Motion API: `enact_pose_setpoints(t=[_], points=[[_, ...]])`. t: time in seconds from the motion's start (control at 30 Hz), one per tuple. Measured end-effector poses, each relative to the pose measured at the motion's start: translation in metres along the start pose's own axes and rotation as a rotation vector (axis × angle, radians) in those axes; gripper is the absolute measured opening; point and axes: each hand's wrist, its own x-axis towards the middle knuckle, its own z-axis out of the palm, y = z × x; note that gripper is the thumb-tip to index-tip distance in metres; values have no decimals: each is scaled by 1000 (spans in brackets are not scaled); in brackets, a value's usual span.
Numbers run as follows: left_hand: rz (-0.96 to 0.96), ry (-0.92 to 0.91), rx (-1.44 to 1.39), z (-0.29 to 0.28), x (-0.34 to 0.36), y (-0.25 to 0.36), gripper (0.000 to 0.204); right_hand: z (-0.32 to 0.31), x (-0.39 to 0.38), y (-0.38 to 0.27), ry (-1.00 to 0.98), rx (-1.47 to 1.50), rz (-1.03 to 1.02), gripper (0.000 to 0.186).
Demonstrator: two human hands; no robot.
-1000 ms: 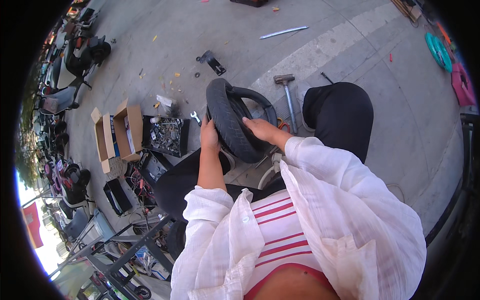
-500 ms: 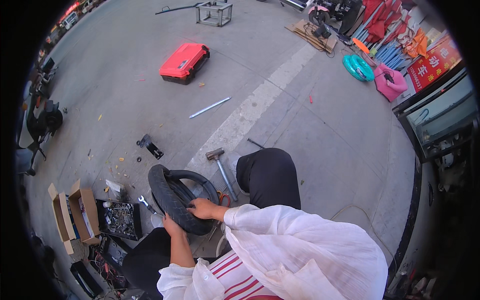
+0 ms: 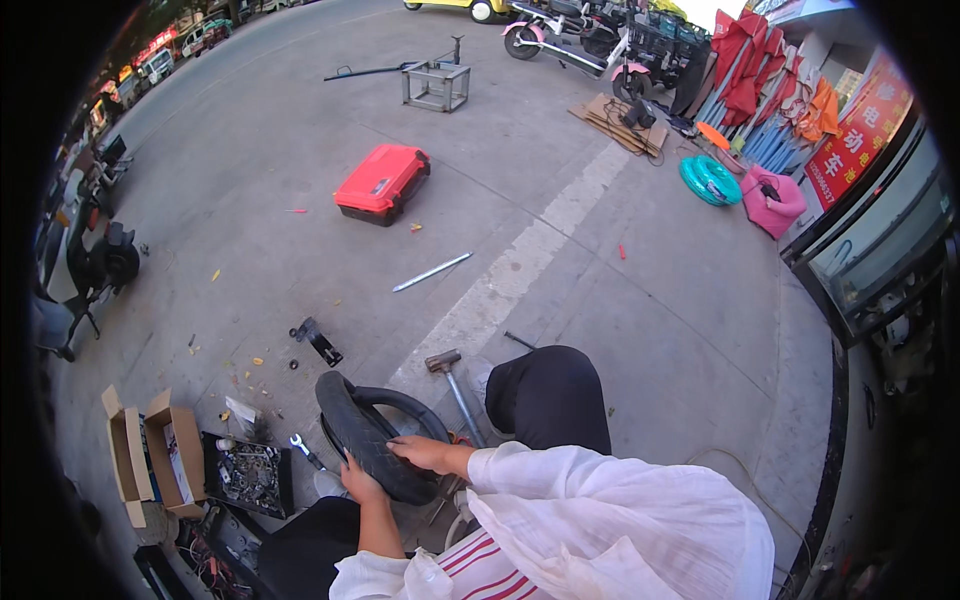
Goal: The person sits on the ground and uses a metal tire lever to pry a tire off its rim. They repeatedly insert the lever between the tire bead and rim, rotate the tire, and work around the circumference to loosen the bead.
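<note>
A black tyre [image 3: 352,424] leans upright between my legs, with a dark inner tube [image 3: 418,410] looping out of its right side. My left hand [image 3: 362,484] grips the lower left edge of the tyre, fingers curled against the tread. From the right, my right hand [image 3: 420,454] holds the tyre's near part, its fingertips pressed on the rubber near the tube. Just right of the tyre lies a hammer [image 3: 458,392] with a metal handle. A wrench [image 3: 306,450] rests to its left. The undersides of both hands are hidden.
Left stand an open cardboard box [image 3: 172,450] and a black tray [image 3: 250,474] of small metal parts. A black bracket [image 3: 318,342], a metal rod [image 3: 432,272] and a red case [image 3: 382,184] lie ahead. Farther off are a metal frame [image 3: 436,88] and a green hose coil [image 3: 710,180].
The view has tilted up, so everything sits lower and more of the street shows. Both hands stay on the tyre, which looks nearly unmoved.
</note>
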Motion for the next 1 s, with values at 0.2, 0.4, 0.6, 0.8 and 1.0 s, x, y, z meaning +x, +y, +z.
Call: enact_pose_setpoints(t=[0.2,0.4,0.6,0.8,1.0], points=[[-44,-4,-40,6,7,4,43,2,9,10,-91,313,32,51],[191,77,683,13,5,30,53,-3,11,7,18,393,175,57],[304,29,793,6,11,38,57,-10,28,20,-21,439,223,69],[342,17,817,12,0,45,58,-8,8,-7,-305,635,156,77],[319,-33,798,12,5,43,48,-11,7,-19,-257,562,180,75]])
